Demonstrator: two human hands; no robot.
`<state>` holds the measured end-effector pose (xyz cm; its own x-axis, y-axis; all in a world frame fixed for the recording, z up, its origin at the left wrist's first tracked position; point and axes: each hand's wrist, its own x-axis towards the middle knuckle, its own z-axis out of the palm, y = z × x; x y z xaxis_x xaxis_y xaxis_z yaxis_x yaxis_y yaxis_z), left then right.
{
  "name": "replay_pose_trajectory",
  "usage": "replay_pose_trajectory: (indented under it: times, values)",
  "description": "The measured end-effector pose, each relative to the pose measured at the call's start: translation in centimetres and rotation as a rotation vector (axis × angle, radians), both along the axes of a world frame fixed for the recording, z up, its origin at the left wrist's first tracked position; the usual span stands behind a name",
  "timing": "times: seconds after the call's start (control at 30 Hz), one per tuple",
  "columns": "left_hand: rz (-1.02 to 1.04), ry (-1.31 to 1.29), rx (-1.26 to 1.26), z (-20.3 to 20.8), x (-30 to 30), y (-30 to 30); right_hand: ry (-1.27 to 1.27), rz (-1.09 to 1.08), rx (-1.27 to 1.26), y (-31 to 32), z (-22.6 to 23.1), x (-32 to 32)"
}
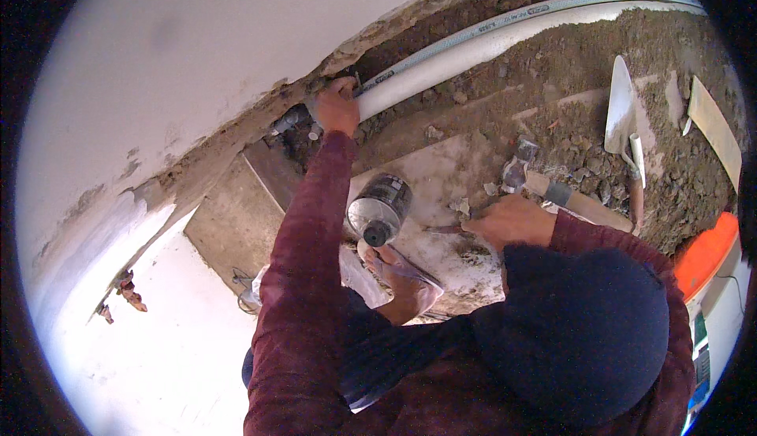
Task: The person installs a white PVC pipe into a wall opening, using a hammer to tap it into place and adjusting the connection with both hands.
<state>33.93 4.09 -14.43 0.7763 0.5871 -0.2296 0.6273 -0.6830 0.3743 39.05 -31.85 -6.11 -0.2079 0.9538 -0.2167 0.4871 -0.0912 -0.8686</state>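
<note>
My left hand [337, 108] reaches into the trench at the wall's foot, fingers curled at the near ends of a white pipe [441, 81] and a thinner light blue-grey pipe [489, 24] beside it. What its fingertips grip is hidden. Low over the concrete slab, my right hand [514, 221] is closed around a thin, dark, blade-like tool [446, 230], whose narrow end points left. Between my arms stands a bottle [382, 206] with a dark cap and dark label. A hammer [590, 206] with a wooden handle lies just beyond my right hand.
A trowel [620, 109] lies on the loose soil at right, beside a short white tube [637, 160]. Farther right are a flat board [716, 132] and an orange object [706, 256]. My sandalled foot [406, 290] is below the bottle. A damaged white wall [197, 57] borders the trench.
</note>
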Motion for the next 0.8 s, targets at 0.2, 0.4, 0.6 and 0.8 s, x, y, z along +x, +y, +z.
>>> replay_pose_trajectory:
  times: [0.2, 0.4, 0.6, 0.8]
  values:
    - [-0.122, -0.247, 0.042, 11.3, -4.2, -4.1, -0.105, 0.086, -0.085, -0.5, 0.9, -0.1]
    - [-0.136, 0.365, -0.333, 13.2, -12.6, -1.2, -0.15, 0.199, 0.059, 0.8, 1.1, 2.9]
    - [0.603, -0.229, -0.362, 3.2, -13.8, 1.9, -0.614, -0.373, 0.419, 10.2, -3.8, 14.9]
    - [0.723, -0.517, -0.388, -3.3, -13.3, 3.3, -0.824, -0.087, -0.099, 14.6, -9.4, 19.2]
